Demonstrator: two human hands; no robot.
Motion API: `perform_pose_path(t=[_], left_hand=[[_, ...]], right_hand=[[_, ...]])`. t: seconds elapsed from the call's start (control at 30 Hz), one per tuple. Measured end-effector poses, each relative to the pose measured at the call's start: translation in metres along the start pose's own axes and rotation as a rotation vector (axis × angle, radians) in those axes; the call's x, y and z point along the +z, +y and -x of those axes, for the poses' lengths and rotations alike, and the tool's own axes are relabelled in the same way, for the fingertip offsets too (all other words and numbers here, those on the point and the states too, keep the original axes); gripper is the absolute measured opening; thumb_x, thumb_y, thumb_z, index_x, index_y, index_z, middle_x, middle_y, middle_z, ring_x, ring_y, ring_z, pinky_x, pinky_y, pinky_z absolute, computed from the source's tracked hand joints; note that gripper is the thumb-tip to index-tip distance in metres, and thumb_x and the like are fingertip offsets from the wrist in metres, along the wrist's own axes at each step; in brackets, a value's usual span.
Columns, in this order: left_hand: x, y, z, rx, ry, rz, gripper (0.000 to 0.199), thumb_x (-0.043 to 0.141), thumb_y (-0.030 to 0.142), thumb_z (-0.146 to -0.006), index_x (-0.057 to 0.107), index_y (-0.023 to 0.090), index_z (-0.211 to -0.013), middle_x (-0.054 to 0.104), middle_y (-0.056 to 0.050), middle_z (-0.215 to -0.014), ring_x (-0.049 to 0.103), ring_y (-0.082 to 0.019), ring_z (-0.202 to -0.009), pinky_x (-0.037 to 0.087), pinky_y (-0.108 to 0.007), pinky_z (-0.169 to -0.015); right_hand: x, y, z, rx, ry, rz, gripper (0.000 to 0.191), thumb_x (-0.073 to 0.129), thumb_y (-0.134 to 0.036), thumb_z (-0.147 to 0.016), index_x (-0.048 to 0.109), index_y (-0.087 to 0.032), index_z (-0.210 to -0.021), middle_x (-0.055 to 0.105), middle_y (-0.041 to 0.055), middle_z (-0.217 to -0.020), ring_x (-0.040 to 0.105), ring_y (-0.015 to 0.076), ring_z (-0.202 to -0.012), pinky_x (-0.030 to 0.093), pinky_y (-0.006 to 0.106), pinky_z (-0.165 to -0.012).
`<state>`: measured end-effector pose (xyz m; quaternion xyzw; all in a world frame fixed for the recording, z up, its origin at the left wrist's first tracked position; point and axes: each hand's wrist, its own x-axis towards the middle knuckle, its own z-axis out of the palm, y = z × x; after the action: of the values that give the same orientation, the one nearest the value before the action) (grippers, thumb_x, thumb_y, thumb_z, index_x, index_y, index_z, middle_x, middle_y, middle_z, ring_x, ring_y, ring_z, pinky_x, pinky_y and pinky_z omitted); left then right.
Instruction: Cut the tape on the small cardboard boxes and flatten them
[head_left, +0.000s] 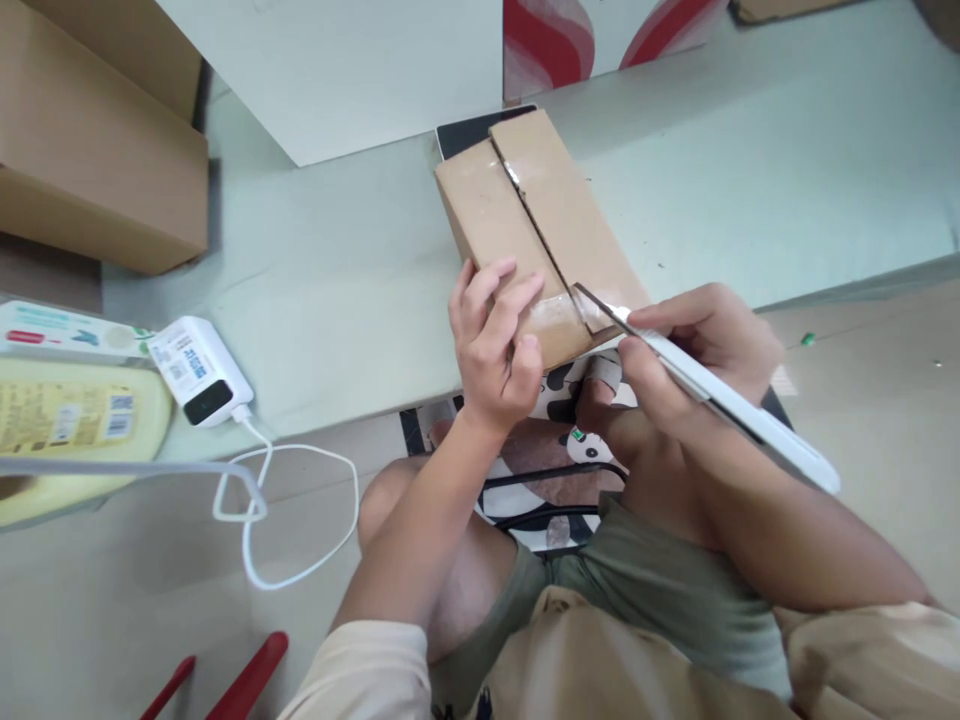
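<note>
A brown cardboard box (480, 210) lies at the table's near edge, with a dark seam between its flaps and clear tape across the near end. My left hand (495, 340) rests on the box's left side and near end, fingers bent over the top and pressing on it. In my right hand (697, 340) is a white utility knife (735, 405), gripped near its front. Its dark blade (596, 302) reaches the seam at the taped near end of the box. A dark flat object with a pale rim (463, 133) shows partly from behind the box.
On the left stand a large open carton (97, 150), a white device (201, 370) with a looped white cable (300, 450), and a yellow package (82, 420). A white panel (360, 70) and a red-and-white box (551, 45) stand behind. The pale table (750, 160) extends right.
</note>
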<state>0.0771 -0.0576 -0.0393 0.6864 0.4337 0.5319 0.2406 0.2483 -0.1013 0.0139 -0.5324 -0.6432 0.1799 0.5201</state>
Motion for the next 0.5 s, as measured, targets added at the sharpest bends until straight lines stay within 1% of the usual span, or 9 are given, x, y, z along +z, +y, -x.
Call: perform_pose_path(t=[0.1,0.2,0.27,0.33,0.37,0.43,0.5], left_hand=[[0.0,0.0,0.0,-0.021,-0.021,0.024,0.053,0.036,0.06,-0.098,0.063,0.025,-0.127,0.054,-0.008,-0.144,0.038,-0.033,-0.148,0.013,-0.057,-0.13],[0.001,0.001,0.0,-0.016,-0.029,0.052,0.055,0.032,0.061,-0.099,0.063,0.025,-0.127,0.053,-0.008,-0.145,0.038,-0.032,-0.148,0.011,-0.056,-0.131],[0.001,0.0,0.0,-0.02,-0.029,0.063,0.055,0.032,0.062,-0.099,0.063,0.025,-0.127,0.052,-0.008,-0.146,0.037,-0.033,-0.149,0.011,-0.057,-0.13],[0.001,-0.002,0.0,-0.016,-0.02,0.034,0.057,0.032,0.063,-0.098,0.063,0.025,-0.128,0.053,-0.008,-0.145,0.037,-0.033,-0.148,0.014,-0.058,-0.129],[0.002,-0.005,0.0,0.009,-0.01,0.0,0.059,0.03,0.063,-0.099,0.063,0.024,-0.128,0.055,-0.008,-0.144,0.039,-0.033,-0.147,0.017,-0.057,-0.129],[0.001,-0.01,-0.001,0.082,0.005,-0.093,0.062,0.026,0.063,-0.1,0.064,0.023,-0.127,0.058,-0.009,-0.141,0.046,-0.032,-0.142,0.024,-0.054,-0.127],[0.001,-0.016,-0.002,0.151,0.011,-0.17,0.063,0.022,0.062,-0.1,0.064,0.023,-0.126,0.06,-0.01,-0.138,0.05,-0.03,-0.138,0.028,-0.052,-0.125]], right_hand=[[0.002,-0.004,0.0,0.012,-0.047,0.058,0.003,0.068,-0.029,-0.088,0.065,-0.029,-0.089,0.059,-0.0042,-0.059,0.048,0.0112,-0.045,0.039,0.031,-0.047],[0.002,-0.011,0.0,-0.1,-0.049,0.152,0.007,0.067,-0.023,-0.087,0.064,-0.029,-0.089,0.06,-0.0046,-0.06,0.05,0.0107,-0.048,0.042,0.029,-0.05],[0.001,-0.014,-0.002,-0.163,-0.04,0.253,0.011,0.067,-0.019,-0.084,0.063,-0.029,-0.087,0.061,-0.004,-0.062,0.053,0.0111,-0.051,0.044,0.028,-0.053],[0.002,-0.014,-0.003,-0.203,-0.041,0.322,0.011,0.067,-0.018,-0.083,0.063,-0.028,-0.085,0.061,-0.0037,-0.061,0.053,0.0111,-0.052,0.043,0.027,-0.052],[0.003,-0.013,-0.004,-0.236,-0.028,0.331,0.01,0.067,-0.017,-0.083,0.063,-0.027,-0.083,0.06,-0.0042,-0.058,0.051,0.0104,-0.049,0.041,0.026,-0.049],[0.008,-0.009,-0.005,-0.3,0.016,0.33,0.009,0.065,-0.017,-0.082,0.061,-0.025,-0.08,0.054,-0.0063,-0.052,0.043,0.0084,-0.043,0.036,0.025,-0.043],[0.014,-0.007,-0.005,-0.3,0.053,0.338,0.009,0.062,-0.016,-0.081,0.06,-0.025,-0.078,0.049,-0.0075,-0.048,0.038,0.0075,-0.04,0.033,0.024,-0.041]])
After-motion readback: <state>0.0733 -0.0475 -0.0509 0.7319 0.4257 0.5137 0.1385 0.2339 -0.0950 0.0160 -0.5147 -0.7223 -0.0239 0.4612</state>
